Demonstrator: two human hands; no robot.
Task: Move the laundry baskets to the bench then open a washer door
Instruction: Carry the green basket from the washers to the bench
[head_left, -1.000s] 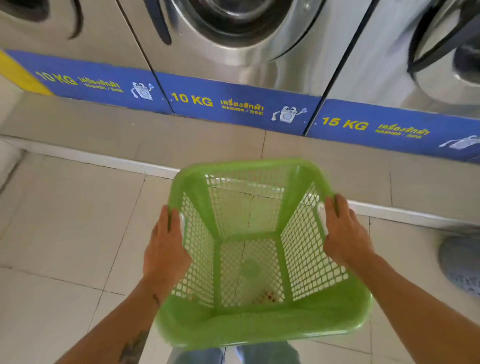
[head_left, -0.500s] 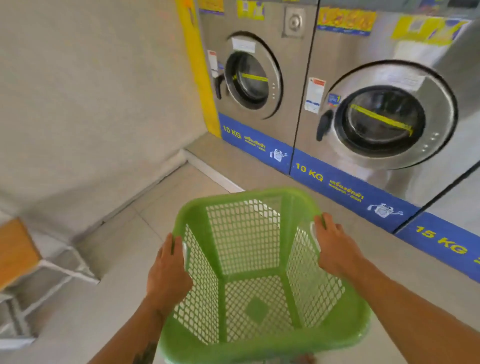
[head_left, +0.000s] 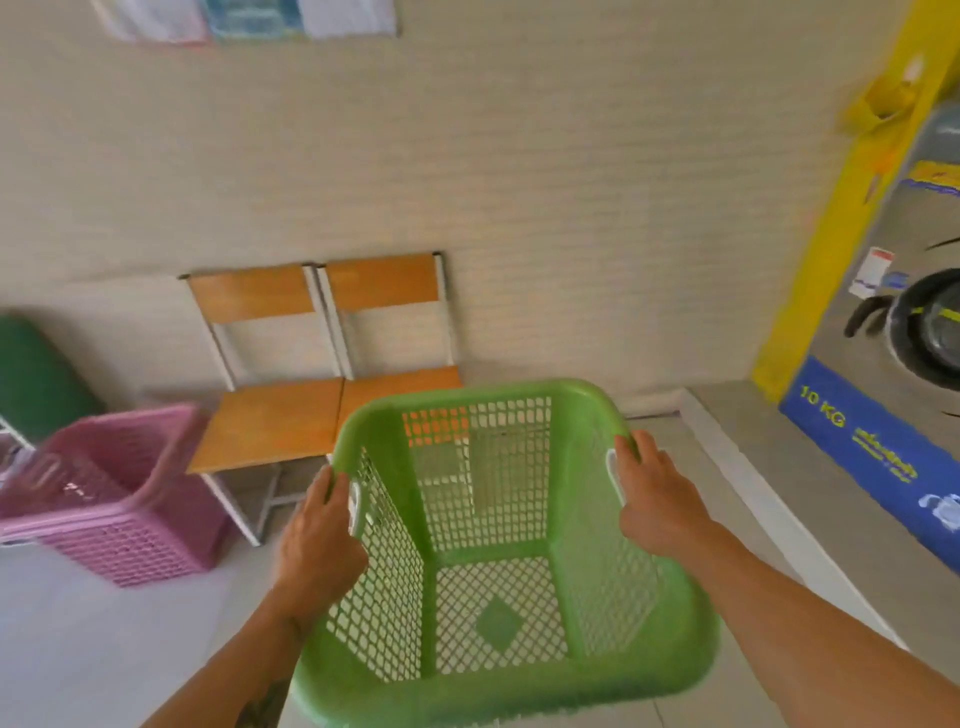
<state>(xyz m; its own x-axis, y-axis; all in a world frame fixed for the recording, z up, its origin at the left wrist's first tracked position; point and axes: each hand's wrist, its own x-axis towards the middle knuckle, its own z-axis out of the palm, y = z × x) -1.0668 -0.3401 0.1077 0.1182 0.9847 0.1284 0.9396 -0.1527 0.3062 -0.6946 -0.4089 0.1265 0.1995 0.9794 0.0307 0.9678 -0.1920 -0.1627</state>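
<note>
I carry an empty green mesh laundry basket (head_left: 498, 525) in front of me, above the floor. My left hand (head_left: 319, 535) grips its left rim handle and my right hand (head_left: 654, 499) grips the right one. A wooden bench (head_left: 280, 421) made of two orange seats with white metal legs stands against the wall just beyond the basket. A pink laundry basket (head_left: 119, 493) sits on the floor at the bench's left end. A steel washer with a round door (head_left: 924, 332) shows at the right edge, door closed.
A dark green bin (head_left: 36, 379) stands at the far left. A raised grey plinth with a white edge (head_left: 753, 478) runs under the washers on the right. A yellow column (head_left: 841, 218) borders the washers. Papers hang on the wall above.
My view has swung left from the washers to the wall and bench. The green basket stays in both hands. The pink basket and the whole bench have come into view.
</note>
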